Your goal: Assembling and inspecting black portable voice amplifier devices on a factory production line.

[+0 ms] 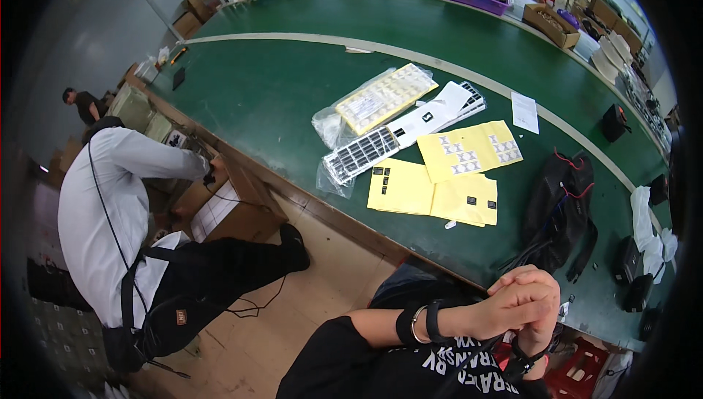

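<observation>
Two-handed, clasps left hand (504, 311) and right hand (540, 333) together with fingers (531, 279) curled closed. Has black bag (556, 212) just beyond the fingers, yellow label sheets (458, 154) farther off to their left.

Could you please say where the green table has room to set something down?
Bare green tabletop lies left of the crumpled clear plastic, up to the long pale strip, and beyond it. Crowded: the middle, with yellow label sheets, and the right, around the black fabric bag.
</observation>
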### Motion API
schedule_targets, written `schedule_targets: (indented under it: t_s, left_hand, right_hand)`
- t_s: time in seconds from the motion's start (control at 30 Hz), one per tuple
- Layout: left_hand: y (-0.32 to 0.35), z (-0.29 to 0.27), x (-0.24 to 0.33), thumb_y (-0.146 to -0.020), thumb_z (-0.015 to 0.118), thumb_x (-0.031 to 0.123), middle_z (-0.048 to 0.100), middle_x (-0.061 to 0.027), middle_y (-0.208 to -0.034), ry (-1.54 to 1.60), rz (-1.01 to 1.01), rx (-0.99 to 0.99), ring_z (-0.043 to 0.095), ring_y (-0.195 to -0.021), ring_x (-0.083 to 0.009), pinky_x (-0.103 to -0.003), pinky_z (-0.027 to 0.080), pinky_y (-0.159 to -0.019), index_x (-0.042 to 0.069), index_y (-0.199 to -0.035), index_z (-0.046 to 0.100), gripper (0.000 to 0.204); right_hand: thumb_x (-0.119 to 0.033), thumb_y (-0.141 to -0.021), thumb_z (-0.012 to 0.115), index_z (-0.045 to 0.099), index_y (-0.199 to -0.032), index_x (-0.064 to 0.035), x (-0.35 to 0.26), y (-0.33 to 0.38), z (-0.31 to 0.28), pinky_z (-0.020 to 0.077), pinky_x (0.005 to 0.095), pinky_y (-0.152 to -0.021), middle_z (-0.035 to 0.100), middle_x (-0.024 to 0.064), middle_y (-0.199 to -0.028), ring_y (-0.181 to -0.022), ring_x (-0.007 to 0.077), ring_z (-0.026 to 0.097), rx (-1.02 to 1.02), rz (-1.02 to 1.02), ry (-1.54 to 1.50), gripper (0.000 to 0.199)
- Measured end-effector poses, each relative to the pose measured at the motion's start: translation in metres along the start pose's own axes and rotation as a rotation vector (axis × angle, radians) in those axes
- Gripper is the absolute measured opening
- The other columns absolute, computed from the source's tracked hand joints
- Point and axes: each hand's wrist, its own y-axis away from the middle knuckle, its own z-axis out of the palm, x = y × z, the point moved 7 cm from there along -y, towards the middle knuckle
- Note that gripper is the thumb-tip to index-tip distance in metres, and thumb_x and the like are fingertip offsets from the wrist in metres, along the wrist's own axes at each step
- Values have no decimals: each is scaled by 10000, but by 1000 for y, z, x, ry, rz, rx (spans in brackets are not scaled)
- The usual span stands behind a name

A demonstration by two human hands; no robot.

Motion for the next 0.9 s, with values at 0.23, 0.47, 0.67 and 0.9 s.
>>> schedule_targets:
  t_s: [0.23, 0.47, 0.67, 0.9]
  left_hand:
    - [-19, 11, 32, -972, 367, 434, 324, 35, -662, 7, 24, -6, 323, -535, -53, -199, 250, -466, 81, -713, 394, 439]
    - [-44, -7, 9, -965, 242, 527, 446, -13, -635, 66, -70, -35, 406, -445, -86, -211, 296, -376, 48, -773, 460, 559]
    - [-53, -31, 40, -898, 504, 121, 530, -106, -1091, 360, -56, -120, 581, -847, -172, -217, 451, -654, 25, -1181, 415, 312]
    - [-75, -60, -36, -953, 377, 220, 440, -255, -1300, -509, -714, 133, 527, -1082, -356, -385, 516, -794, -14, -1335, 352, 449]
  right_hand:
    - [-348, -699, 768, 587, -889, 10, -17, -6, -2, 538, 393, -679, 588, 170, -912, -785, 331, 630, 112, -39, -41, 444]
    - [-388, -786, 672, 548, -954, 75, -34, -15, -15, 558, 316, -590, 589, 199, -999, -846, 305, 646, 204, -30, 2, 508]
    - [-198, -832, 646, 533, -1005, -15, -9, -23, -31, 520, 258, -643, 597, 70, -982, -736, 138, 628, -282, 126, -75, 276]
    - [-147, -819, 686, 451, -661, -75, 6, -23, -46, 401, 294, -819, 552, 18, -923, -918, 125, 492, -101, 173, -114, 293]
